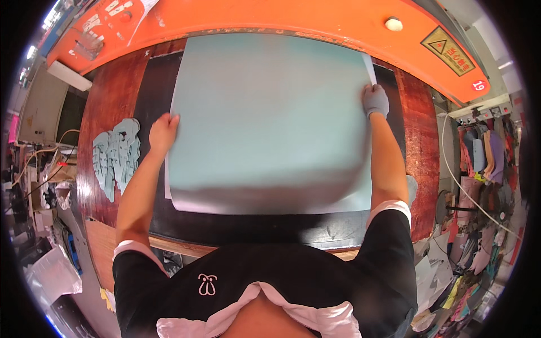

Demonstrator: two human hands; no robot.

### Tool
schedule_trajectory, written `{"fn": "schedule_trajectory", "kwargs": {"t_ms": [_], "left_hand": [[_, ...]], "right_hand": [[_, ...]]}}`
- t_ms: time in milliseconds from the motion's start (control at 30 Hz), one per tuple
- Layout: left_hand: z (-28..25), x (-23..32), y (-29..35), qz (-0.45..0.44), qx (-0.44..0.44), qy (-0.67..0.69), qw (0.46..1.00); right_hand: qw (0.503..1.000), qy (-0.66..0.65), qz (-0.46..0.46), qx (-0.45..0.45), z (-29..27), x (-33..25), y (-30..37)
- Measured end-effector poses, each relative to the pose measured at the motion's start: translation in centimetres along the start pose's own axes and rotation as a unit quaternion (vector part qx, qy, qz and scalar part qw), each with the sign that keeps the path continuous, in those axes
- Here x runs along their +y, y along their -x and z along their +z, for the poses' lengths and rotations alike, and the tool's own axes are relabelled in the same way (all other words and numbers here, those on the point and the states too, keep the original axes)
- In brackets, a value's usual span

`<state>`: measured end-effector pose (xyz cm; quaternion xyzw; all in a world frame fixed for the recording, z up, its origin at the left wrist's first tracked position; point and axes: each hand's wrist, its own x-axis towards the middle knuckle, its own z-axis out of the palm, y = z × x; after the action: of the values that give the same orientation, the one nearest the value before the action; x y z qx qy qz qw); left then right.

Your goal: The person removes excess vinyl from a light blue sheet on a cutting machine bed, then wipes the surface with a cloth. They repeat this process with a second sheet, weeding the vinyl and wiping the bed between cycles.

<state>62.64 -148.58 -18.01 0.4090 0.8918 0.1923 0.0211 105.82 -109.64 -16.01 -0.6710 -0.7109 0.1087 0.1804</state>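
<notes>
A large pale blue-green sheet (270,118) spreads across the black mat (282,230), its far edge running up to the orange machine. Its near edge looks slightly raised and curved, and a second layer seems to show at the left and right edges. My bare left hand (164,132) is closed on the sheet's left edge, fingers curled round it. On the far right edge, my right hand (376,100), in a grey glove, pinches the sheet near an upturned white strip. A stack of pale blue-green cut pieces with holes (116,156) lies left of my left hand.
An orange machine beam (270,18) with a round knob (393,23) and a yellow warning label (448,50) spans the far side. Red-brown board (424,146) flanks the mat. Coloured material pieces (484,149) hang at the right, near a white cable (473,201).
</notes>
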Motion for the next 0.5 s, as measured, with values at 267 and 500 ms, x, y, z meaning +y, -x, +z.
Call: {"fn": "schedule_trajectory", "kwargs": {"t_ms": [267,500], "left_hand": [[1.4,2.5,-1.5,-0.072,0.086,-0.082,0.990],[1.6,2.2,-2.2,-0.037,0.068,-0.107,0.991]], "right_hand": [[0.988,-0.154,-0.027,-0.006,0.8,3.6,0.1],[0.938,-0.316,0.067,-0.123,-2.7,9.5,8.6]]}}
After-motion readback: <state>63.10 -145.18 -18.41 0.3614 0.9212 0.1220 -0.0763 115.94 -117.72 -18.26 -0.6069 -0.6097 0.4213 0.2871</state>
